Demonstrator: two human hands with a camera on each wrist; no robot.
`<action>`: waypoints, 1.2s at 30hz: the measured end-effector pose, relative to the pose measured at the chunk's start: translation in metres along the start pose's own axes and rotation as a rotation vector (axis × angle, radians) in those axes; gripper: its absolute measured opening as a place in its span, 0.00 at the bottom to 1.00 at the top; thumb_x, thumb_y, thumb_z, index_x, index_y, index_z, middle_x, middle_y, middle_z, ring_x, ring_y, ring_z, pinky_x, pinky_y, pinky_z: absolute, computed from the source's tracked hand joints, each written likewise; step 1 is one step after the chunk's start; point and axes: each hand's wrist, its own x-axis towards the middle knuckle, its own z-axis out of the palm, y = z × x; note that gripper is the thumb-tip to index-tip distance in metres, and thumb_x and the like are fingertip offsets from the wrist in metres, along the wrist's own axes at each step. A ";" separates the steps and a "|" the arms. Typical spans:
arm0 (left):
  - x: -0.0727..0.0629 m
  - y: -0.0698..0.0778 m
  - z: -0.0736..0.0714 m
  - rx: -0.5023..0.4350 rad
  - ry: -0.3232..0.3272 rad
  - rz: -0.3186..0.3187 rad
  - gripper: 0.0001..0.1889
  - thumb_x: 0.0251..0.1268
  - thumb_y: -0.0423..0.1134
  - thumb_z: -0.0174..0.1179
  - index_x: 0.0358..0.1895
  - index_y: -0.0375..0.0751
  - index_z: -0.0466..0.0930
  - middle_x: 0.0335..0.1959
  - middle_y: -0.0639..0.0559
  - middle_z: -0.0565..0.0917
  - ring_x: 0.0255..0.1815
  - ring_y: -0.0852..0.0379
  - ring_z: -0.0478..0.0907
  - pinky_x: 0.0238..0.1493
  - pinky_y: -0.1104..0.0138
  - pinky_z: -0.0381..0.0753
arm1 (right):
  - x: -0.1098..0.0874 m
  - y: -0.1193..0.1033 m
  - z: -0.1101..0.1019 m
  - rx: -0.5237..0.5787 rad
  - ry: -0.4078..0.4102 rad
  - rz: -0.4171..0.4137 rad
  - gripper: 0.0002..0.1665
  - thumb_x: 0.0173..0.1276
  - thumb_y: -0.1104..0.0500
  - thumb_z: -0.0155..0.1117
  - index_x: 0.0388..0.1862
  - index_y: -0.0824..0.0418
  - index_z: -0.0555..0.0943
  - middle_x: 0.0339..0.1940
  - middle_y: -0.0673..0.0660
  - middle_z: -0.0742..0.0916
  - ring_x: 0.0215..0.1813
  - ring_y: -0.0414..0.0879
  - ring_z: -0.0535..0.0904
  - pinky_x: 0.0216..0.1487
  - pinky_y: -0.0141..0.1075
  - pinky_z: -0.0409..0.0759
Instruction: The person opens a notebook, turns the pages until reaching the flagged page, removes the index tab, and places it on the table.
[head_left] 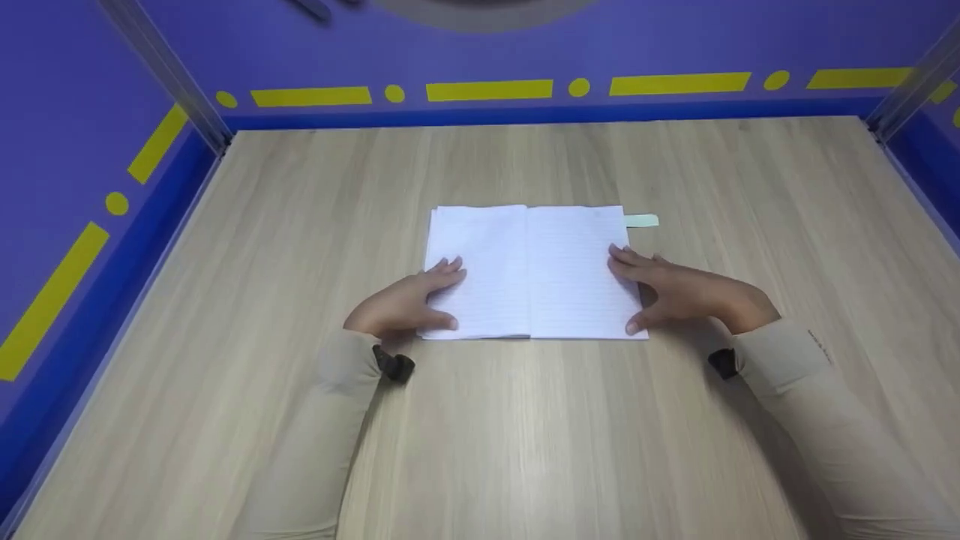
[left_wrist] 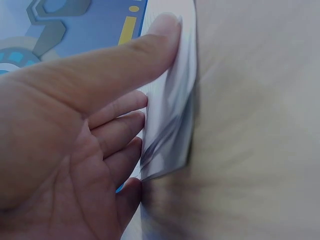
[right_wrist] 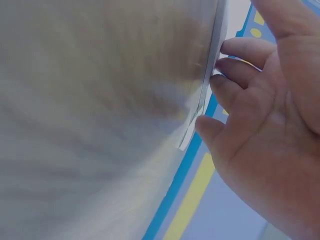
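Observation:
An open notebook [head_left: 487, 262] with faintly lined white pages lies flat on the wooden table. From its right edge, near the top, sticks out a pale green strip [head_left: 643, 220]. My left hand [head_left: 405, 300] rests at the left edge, thumb and fingers spread over the page margin. At the opposite edge, my right hand [head_left: 679, 289] touches the right page, its thumb near the lower corner. In the left wrist view, the thumb lies across the notebook's page edges [left_wrist: 172, 100], which look slightly bent. The right wrist view shows fingertips along the notebook's thin side [right_wrist: 217, 42].
The light wood table [head_left: 525, 435] extends around the notebook. Blue-purple panels [head_left: 480, 52] with yellow dashes and dots stand along its back and sides. A black wrist device [head_left: 394, 365] sits at the left cuff and another [head_left: 723, 363] at the right.

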 end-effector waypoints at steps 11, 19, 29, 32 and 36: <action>0.005 0.003 0.002 0.012 -0.006 -0.008 0.44 0.58 0.40 0.67 0.75 0.46 0.52 0.79 0.56 0.46 0.80 0.56 0.36 0.79 0.58 0.39 | -0.003 0.012 -0.002 -0.011 -0.029 -0.001 0.68 0.50 0.41 0.75 0.78 0.58 0.44 0.81 0.57 0.43 0.80 0.58 0.35 0.76 0.58 0.42; 0.005 0.005 0.002 0.009 -0.006 -0.024 0.44 0.57 0.40 0.67 0.75 0.48 0.53 0.79 0.58 0.45 0.80 0.57 0.35 0.79 0.59 0.39 | -0.006 0.011 -0.003 -0.005 -0.037 -0.023 0.70 0.49 0.41 0.75 0.78 0.60 0.43 0.80 0.60 0.42 0.79 0.62 0.35 0.75 0.61 0.41; 0.001 0.002 0.000 0.025 -0.003 0.006 0.44 0.57 0.41 0.68 0.75 0.44 0.54 0.79 0.55 0.46 0.80 0.55 0.36 0.79 0.58 0.40 | -0.003 0.007 -0.001 -0.013 -0.035 -0.011 0.65 0.53 0.41 0.73 0.78 0.59 0.45 0.81 0.57 0.43 0.80 0.60 0.36 0.76 0.59 0.42; 0.000 0.001 -0.001 0.037 -0.003 0.014 0.44 0.57 0.42 0.68 0.75 0.43 0.53 0.79 0.54 0.46 0.80 0.54 0.37 0.79 0.57 0.40 | -0.001 0.006 -0.001 -0.033 -0.039 -0.012 0.63 0.56 0.40 0.70 0.78 0.58 0.44 0.81 0.56 0.43 0.80 0.58 0.36 0.76 0.59 0.42; 0.000 -0.001 -0.001 0.049 -0.002 0.018 0.44 0.57 0.42 0.67 0.75 0.43 0.53 0.79 0.54 0.47 0.80 0.54 0.37 0.79 0.57 0.40 | 0.001 0.004 -0.001 -0.066 -0.035 -0.024 0.61 0.59 0.36 0.65 0.78 0.59 0.44 0.81 0.57 0.44 0.80 0.56 0.36 0.76 0.59 0.41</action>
